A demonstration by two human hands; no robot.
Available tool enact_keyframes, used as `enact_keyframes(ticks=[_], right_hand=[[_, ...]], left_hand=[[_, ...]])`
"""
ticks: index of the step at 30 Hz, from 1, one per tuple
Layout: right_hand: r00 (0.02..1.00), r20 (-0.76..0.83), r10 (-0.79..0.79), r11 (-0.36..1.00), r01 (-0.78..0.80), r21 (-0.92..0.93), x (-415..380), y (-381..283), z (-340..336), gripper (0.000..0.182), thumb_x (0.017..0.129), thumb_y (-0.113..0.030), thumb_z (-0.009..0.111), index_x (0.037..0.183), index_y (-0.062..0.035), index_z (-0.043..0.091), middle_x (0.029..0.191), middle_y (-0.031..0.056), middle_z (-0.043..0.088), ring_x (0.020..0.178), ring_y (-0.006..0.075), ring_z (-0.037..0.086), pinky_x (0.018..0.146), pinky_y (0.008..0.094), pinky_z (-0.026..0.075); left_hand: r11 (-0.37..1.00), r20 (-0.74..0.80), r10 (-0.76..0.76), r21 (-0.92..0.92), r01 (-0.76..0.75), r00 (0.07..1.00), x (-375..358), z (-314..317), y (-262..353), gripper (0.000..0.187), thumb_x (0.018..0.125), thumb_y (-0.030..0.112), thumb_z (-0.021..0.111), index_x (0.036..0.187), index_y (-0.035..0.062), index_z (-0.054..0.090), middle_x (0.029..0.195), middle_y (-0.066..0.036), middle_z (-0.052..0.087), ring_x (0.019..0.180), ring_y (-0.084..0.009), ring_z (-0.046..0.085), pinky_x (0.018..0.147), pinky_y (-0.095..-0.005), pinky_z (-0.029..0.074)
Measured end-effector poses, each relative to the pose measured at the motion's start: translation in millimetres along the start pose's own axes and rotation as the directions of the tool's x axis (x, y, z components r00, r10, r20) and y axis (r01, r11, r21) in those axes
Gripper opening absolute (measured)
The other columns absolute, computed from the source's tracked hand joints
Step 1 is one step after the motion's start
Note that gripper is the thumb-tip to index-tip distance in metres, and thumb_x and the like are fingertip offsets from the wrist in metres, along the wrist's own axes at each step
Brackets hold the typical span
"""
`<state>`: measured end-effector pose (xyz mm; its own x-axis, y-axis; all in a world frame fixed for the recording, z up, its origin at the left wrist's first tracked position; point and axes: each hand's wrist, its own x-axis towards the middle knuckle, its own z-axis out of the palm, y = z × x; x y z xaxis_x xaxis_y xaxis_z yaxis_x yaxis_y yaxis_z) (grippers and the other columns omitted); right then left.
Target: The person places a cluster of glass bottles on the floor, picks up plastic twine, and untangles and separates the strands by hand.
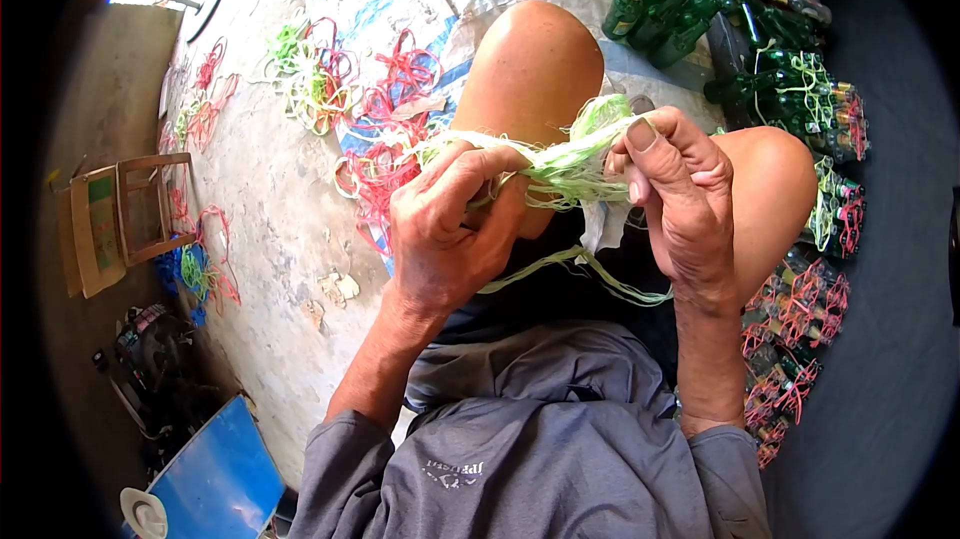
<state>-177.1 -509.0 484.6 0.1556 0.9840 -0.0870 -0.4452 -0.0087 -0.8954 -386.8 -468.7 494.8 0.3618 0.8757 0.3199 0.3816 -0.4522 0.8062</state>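
A frayed bundle of light green plastic string [570, 164] stretches between my two hands, above my bare knees. My left hand [455, 219] is closed around its left end, fingers curled over the strands. At the other end my right hand [680, 184] pinches the string between thumb and fingers. A loop of the bundle stands up beside the right fingertips. Below the hands, a thin green strand [580, 257] crosses over my dark lap.
Red string [385, 164] and green string [290, 64] lie in tangles on the floor at the left. Green bottles [670, 14] stand at the upper right, with string-tied bottles [800, 314] below them. A wooden frame [155, 204] and a blue panel [220, 474] are at the left.
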Motion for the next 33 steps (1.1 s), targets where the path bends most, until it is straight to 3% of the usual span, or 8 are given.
enact_keyframes(ticks=[4,10,19,22,25,28,30,33], right_hand=[[1.000,-0.009,-0.019,0.996,0.019,0.087,2,3,1,0.014,0.103,-0.016,0.067,0.100,-0.0027,0.071,0.085,0.0026,0.068,0.068,0.0060,0.054,0.064,0.0223,0.044],[0.999,0.032,0.031,0.949,-0.040,0.313,1,6,1,0.012,0.102,-0.015,0.069,0.101,-0.0029,0.071,0.082,0.0020,0.067,0.061,0.0063,0.050,0.064,0.0234,0.047],[0.995,-0.073,0.070,0.988,-0.059,0.146,4,2,6,0.013,0.101,-0.016,0.071,0.099,-0.0033,0.071,0.079,-0.0014,0.065,0.060,0.0030,0.046,0.059,0.0211,0.043],[0.995,-0.081,0.060,0.995,-0.053,0.089,5,2,8,0.019,0.105,-0.018,0.065,0.096,-0.0014,0.068,0.064,-0.0059,0.048,0.055,0.0032,0.036,0.060,0.0233,0.041],[0.996,-0.002,0.084,0.994,-0.083,0.069,5,-2,3,0.021,0.105,-0.019,0.064,0.095,-0.0012,0.068,0.063,-0.0067,0.046,0.056,0.0027,0.035,0.059,0.0242,0.037],[0.988,0.094,0.120,0.975,-0.135,0.178,6,-4,-6,0.015,0.102,-0.015,0.068,0.097,-0.0021,0.070,0.074,-0.0015,0.061,0.060,0.0032,0.043,0.058,0.0208,0.040],[0.996,0.044,0.081,0.975,-0.088,0.202,5,-3,2,0.015,0.103,-0.015,0.067,0.097,-0.0019,0.069,0.073,-0.0010,0.060,0.060,0.0038,0.044,0.058,0.0209,0.040],[0.996,0.032,0.081,0.961,-0.087,0.262,3,-3,9,0.016,0.104,-0.016,0.066,0.097,-0.0018,0.069,0.075,0.0001,0.060,0.061,0.0045,0.046,0.058,0.0215,0.041]], left_hand=[[0.999,-0.009,0.036,-0.002,-0.036,0.999,1,1,-2,0.018,0.083,-0.006,0.072,0.098,0.0027,0.072,0.081,-0.009,0.067,0.064,-0.0169,0.066,0.057,-0.0298,0.053],[0.998,-0.040,0.067,-0.007,-0.067,0.997,1,3,-4,0.018,0.082,-0.006,0.073,0.097,0.0029,0.072,0.081,-0.008,0.070,0.065,-0.0157,0.070,0.058,-0.0284,0.055],[0.994,0.004,0.105,0.013,-0.105,0.994,0,0,-10,0.019,0.080,-0.005,0.076,0.097,0.0037,0.074,0.080,-0.008,0.071,0.060,-0.0140,0.068,0.057,-0.0273,0.054],[1.000,0.064,-0.030,-0.005,0.031,0.997,-4,-6,-7,0.020,0.079,-0.005,0.076,0.097,0.0042,0.074,0.079,-0.008,0.070,0.059,-0.0126,0.067,0.056,-0.0260,0.052],[0.996,0.102,-0.082,0.033,0.079,0.991,-7,-8,-7,0.019,0.079,-0.005,0.076,0.096,0.0045,0.074,0.080,-0.007,0.070,0.058,-0.0115,0.065,0.055,-0.0246,0.050],[0.999,0.102,-0.032,-0.015,0.034,0.994,-3,-8,-7,0.018,0.081,-0.005,0.074,0.096,0.0048,0.074,0.081,-0.007,0.070,0.058,-0.0113,0.065,0.056,-0.0256,0.052],[0.997,0.039,0.070,-0.034,-0.069,0.997,5,-5,-7,0.017,0.081,-0.005,0.074,0.096,0.0047,0.073,0.082,-0.007,0.070,0.059,-0.0126,0.067,0.057,-0.0271,0.053],[0.994,0.065,0.073,-0.083,-0.068,0.995,6,-4,-5,0.018,0.083,-0.005,0.072,0.098,0.0046,0.071,0.084,-0.008,0.072,0.063,-0.0160,0.071,0.059,-0.0310,0.056]])
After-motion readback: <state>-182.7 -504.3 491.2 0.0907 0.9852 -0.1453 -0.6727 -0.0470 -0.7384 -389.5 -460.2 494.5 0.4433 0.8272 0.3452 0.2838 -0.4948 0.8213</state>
